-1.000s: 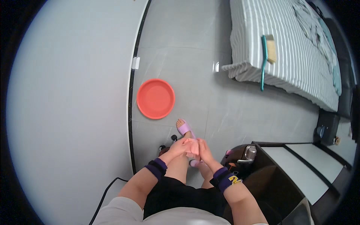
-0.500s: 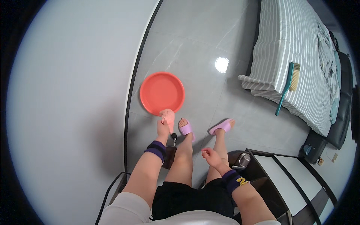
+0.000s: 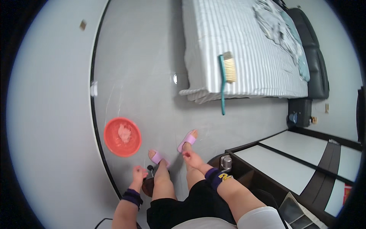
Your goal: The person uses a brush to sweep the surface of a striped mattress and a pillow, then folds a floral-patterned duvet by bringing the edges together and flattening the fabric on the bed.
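A red-orange plastic basin (image 3: 108,144) stands on the floor by the left wall. A wet-looking pink cloth (image 3: 124,133) lies crumpled inside, with pale, splash-like streaks around it. Just below and right of the basin, my left hand (image 3: 139,174) is empty, its fingers loosely bent and apart. My right hand (image 3: 193,159) hangs over my right leg, fingers curled in with nothing visible in them. Both wrists wear dark wristbands. A brush (image 3: 229,68) with a teal handle and cream bristles lies on the striped bed (image 3: 259,72), its handle jutting past the edge.
My feet wear pink slippers (image 3: 187,141). A round brown object (image 3: 148,187) stands beside my left leg. To the right, a dark-framed cabinet (image 3: 263,168) with white panels has a metallic container (image 3: 225,163) at its corner. A black nightstand (image 3: 300,112) adjoins the bed.
My left hand has let go of the pink cloth, which is now in the basin, and has drawn back. The view has swung right, bringing more of the bed and cabinet in.
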Available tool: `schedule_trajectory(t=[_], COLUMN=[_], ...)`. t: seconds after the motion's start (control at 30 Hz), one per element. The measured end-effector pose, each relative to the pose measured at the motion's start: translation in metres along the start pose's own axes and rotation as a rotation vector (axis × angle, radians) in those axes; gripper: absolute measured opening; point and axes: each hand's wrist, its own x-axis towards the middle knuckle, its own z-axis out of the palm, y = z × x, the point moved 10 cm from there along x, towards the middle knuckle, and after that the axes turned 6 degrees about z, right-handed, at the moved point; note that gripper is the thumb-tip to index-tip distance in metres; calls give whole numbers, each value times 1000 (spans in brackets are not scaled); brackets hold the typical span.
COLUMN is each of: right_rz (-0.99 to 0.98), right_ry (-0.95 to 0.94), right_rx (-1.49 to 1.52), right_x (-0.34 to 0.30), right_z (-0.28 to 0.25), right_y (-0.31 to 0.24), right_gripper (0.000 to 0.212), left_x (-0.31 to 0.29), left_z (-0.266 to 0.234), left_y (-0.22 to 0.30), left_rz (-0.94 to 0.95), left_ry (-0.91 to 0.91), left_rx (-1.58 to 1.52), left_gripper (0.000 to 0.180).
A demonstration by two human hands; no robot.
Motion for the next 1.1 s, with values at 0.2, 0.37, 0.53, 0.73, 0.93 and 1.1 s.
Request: schedule_trajectory(t=[0.2,0.37,0.53,0.73,0.93,1.1], right_rz=[-31,47,216,70,43,-220], right_ry=[833,957,577,520,428,280], right_rx=[-40,92,409,512,613,523], right_x=[19,85,145,76,41,118], right_z=[-242,-348,-339,-394,-430,-475], right_y=[-11,6,50,41,50,-50], right_gripper=[48,53,47,36,39,40], left_x=[-59,-93,-90,-81,-87,-58], left_z=[154,319,453,520,602,613], left_y=[60,130,200,269,317,362], left_rz=[13,131,357,439,491,515], left_ry=[-202,-398,-511,-535,-600,-367], left_rx=[180,291,408,484,445,215], left_gripper=[31,26,24,23,26,26])
